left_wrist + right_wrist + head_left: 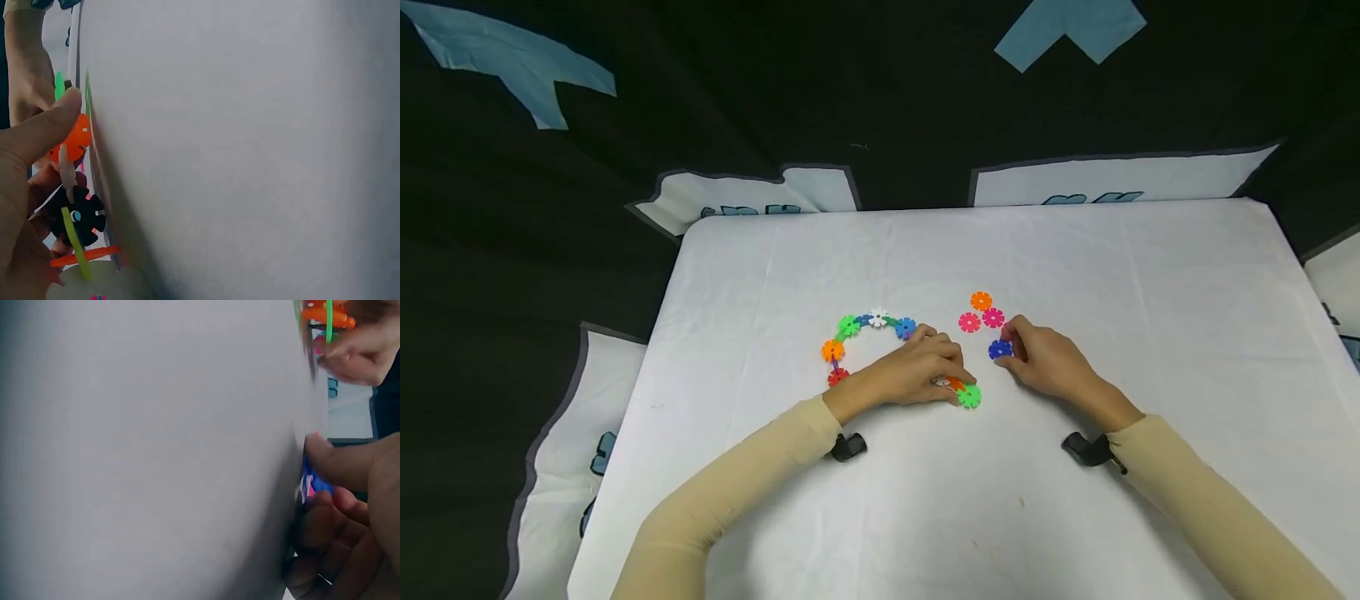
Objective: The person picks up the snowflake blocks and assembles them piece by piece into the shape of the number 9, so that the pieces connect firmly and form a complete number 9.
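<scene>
A ring-like chain of notched plastic discs, interlocking snowflake pieces, curves across the white table, with an orange disc (832, 350) and a white disc (878, 317) among them. My left hand (921, 367) grips the chain near its right end, covering part of it. At that end a green disc (969, 396) sticks out past the fingertips. In the left wrist view the thumb lies by an orange disc (76, 139), and a black disc (84, 215) shows below. My right hand (1047, 358) pinches a loose dark blue disc (999, 349) between thumb and fingers, at the tabletop.
Beyond the right hand lie loose discs: an orange disc (981, 301) and two pink ones, the left pink disc (969, 322) and the right pink disc (993, 317). A white cloth covers the table (962, 517). Dark fabric (850, 92) hangs behind its far edge.
</scene>
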A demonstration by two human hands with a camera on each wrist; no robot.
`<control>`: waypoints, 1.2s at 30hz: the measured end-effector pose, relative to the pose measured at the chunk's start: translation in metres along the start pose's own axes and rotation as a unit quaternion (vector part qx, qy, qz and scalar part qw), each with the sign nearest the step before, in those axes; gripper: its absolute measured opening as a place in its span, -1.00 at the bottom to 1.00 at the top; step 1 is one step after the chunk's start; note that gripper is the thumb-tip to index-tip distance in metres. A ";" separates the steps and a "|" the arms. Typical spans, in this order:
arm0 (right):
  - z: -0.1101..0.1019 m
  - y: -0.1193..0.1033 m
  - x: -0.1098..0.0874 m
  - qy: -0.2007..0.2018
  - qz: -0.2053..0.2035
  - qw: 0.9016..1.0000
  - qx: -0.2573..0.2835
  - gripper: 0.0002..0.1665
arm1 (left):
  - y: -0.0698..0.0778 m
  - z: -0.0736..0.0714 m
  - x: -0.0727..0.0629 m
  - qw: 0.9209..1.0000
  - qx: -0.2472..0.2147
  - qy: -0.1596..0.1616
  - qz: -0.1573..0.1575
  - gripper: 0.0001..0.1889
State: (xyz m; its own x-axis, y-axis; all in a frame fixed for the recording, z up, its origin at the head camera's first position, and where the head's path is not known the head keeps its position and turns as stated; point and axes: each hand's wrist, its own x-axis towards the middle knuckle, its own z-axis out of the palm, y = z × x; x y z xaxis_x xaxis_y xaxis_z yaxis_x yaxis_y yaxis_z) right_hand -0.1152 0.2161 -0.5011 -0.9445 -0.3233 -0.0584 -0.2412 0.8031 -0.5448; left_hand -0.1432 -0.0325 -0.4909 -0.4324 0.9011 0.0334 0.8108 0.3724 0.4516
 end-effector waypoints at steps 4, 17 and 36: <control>0.005 -0.002 -0.020 0.038 -0.017 0.997 0.059 -0.73 | -0.002 0.000 0.003 1.000 0.004 0.003 -0.012 -0.68; 0.036 -0.038 -0.065 0.076 -0.034 0.992 0.100 -0.72 | -0.002 0.001 0.008 1.000 -0.002 -0.010 -0.015 -0.55; 0.051 -0.040 -0.064 0.137 -0.144 0.979 0.052 -0.51 | -0.004 0.002 0.008 0.999 -0.045 -0.003 -0.024 -0.61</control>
State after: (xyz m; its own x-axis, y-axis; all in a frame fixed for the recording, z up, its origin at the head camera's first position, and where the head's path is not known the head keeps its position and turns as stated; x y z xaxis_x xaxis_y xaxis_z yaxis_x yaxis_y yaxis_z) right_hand -0.0342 0.1792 -0.5179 -0.8679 -0.3720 0.3292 -0.4966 0.6386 -0.5878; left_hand -0.1491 -0.0262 -0.4946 -0.4669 0.8843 0.0048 0.7503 0.3933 0.5313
